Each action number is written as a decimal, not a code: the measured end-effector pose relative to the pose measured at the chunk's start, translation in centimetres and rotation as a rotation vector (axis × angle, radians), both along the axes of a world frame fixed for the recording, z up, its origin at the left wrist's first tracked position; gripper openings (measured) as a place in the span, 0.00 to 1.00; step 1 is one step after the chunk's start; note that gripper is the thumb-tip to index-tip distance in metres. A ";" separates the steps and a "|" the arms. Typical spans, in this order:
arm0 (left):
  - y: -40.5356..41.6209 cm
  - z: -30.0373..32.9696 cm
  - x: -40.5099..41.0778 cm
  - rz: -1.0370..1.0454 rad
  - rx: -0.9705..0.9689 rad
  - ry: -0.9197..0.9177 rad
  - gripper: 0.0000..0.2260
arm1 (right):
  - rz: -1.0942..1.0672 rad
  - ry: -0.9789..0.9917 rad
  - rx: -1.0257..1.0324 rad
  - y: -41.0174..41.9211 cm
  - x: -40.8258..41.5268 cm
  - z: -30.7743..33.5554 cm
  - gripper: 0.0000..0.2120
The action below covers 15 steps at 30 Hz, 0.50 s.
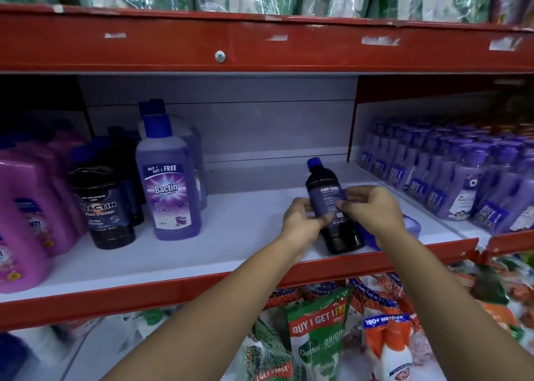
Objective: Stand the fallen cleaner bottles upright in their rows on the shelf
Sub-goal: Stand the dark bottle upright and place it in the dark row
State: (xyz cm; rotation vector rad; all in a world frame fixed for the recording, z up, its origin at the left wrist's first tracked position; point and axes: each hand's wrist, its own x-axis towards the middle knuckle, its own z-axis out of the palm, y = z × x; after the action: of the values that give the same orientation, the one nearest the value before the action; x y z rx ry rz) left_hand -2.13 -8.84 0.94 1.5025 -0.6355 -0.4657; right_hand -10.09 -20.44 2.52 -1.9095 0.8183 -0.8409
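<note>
A dark cleaner bottle point(326, 190) with a blue cap stands nearly upright, leaning slightly left, near the front of the white shelf point(231, 236). My left hand point(300, 222) grips its left side and my right hand point(372, 210) grips its right side at the label. Behind my right hand a purple bottle point(410, 227) lies on its side, mostly hidden. To the left stand an upright purple Bactin bottle point(169, 184) and an upright black Bactin bottle point(105, 207), each heading a row.
Pink bottles point(26, 222) fill the shelf's left end. Rows of small purple bottles point(450, 172) fill the neighbouring bay on the right. A red shelf lip point(260, 45) hangs overhead. Refill pouches point(320, 337) crowd the shelf below.
</note>
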 end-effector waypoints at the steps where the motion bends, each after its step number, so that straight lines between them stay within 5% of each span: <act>1: 0.3 0.2 0.2 0.001 0.006 -0.122 0.15 | 0.023 -0.060 0.032 0.4 -0.3 0.2 0.26; 4: 1.5 0.2 1.3 -0.028 -0.023 -0.387 0.19 | 0.193 -0.175 0.202 1.3 -1.3 0.3 0.17; 6: 2.6 0.0 1.8 -0.094 -0.052 -0.441 0.20 | 0.278 -0.180 0.248 1.8 -1.8 -0.4 0.19; 8: 3.6 -0.3 2.1 -0.148 -0.064 -0.466 0.19 | 0.262 -0.194 0.202 2.3 -2.0 -1.5 0.25; 15: 9.8 0.8 3.4 -0.075 -0.211 -0.508 0.10 | 0.243 -0.400 -0.001 9.1 -0.9 -1.5 0.15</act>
State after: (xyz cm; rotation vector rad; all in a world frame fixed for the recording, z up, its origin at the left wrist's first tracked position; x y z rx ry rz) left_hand 1.25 0.97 1.70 1.4019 -1.1056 -0.0613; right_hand -10.99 -11.30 1.03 -1.7171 0.3366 -1.0232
